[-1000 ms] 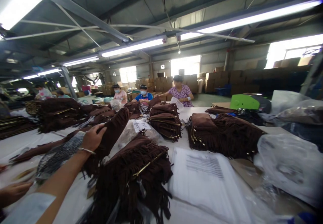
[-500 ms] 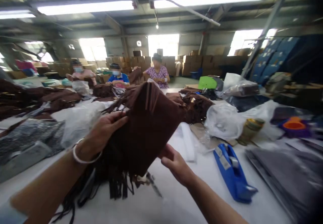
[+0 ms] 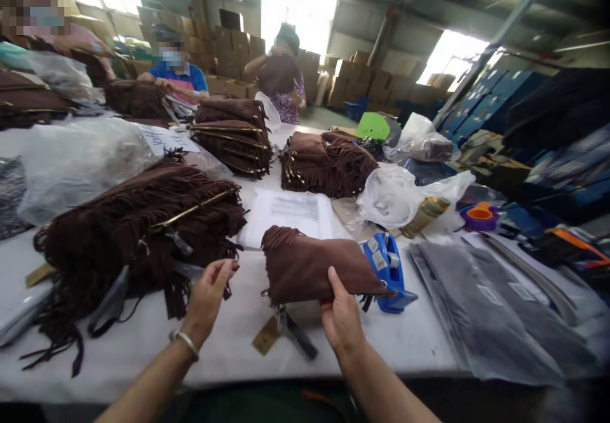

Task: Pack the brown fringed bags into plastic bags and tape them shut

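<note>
One hand, the right hand [image 3: 342, 322], is now holding the fringed brown bag [image 3: 309, 264] at lower centre; the left hand [image 3: 208, 296], having let go, is hovering left, grip narrow, contents unclear, leaving the bag's left end unheld.

The big room is being lit by bright windows [image 3: 305, 4] in the grey back wall [image 3: 355, 35]. Piles of brown boxes [image 3: 238, 47] are being kept along it. Some grey floor [image 3: 328, 118] is being hidden by the white counter [image 3: 391, 347]. On the right, the view is being crossed by a slanted pole [image 3: 508, 29].
</note>
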`<state>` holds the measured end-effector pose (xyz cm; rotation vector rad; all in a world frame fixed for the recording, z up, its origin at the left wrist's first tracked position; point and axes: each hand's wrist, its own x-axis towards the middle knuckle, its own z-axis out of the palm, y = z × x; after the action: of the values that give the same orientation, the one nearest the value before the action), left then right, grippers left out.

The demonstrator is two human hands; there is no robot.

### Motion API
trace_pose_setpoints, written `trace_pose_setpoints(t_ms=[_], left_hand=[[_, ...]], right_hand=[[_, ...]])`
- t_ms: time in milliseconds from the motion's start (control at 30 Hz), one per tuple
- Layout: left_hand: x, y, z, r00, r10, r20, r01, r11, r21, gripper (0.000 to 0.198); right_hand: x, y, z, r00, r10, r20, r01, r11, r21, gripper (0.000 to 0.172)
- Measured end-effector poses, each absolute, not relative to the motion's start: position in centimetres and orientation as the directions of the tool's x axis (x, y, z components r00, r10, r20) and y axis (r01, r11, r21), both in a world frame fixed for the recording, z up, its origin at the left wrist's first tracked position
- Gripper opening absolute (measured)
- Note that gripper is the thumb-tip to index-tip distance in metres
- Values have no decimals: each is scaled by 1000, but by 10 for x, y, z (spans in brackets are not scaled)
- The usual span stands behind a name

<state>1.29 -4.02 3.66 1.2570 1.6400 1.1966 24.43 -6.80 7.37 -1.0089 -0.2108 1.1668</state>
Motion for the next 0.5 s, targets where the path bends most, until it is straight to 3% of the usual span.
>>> trace_pose_setpoints(t_ms=[100, 167, 267, 400, 500], left_hand=[[18, -80, -7, -103, 986, -131, 185, 148, 972, 54], [35, -89, -17, 24, 995, -93, 147, 89, 985, 69], [67, -69, -7, 43, 998, 41, 178, -48, 983, 87], [86, -18, 21, -25, 991, 128, 252, -118, 961, 50], [63, 1, 42, -40, 986, 161, 299, -142, 943, 42]], right_hand=[[241, -61, 94, 479, 843, -246, -611, 118, -783, 51], [234, -57, 109, 492, 850, -189, -597, 171, -784, 54], [221, -52, 129, 484, 865, -132, -581, 205, -787, 52], [210, -45, 155, 455, 889, -54, -563, 240, -791, 45], [210, -44, 168, 474, 881, -11, -562, 292, -774, 44]])
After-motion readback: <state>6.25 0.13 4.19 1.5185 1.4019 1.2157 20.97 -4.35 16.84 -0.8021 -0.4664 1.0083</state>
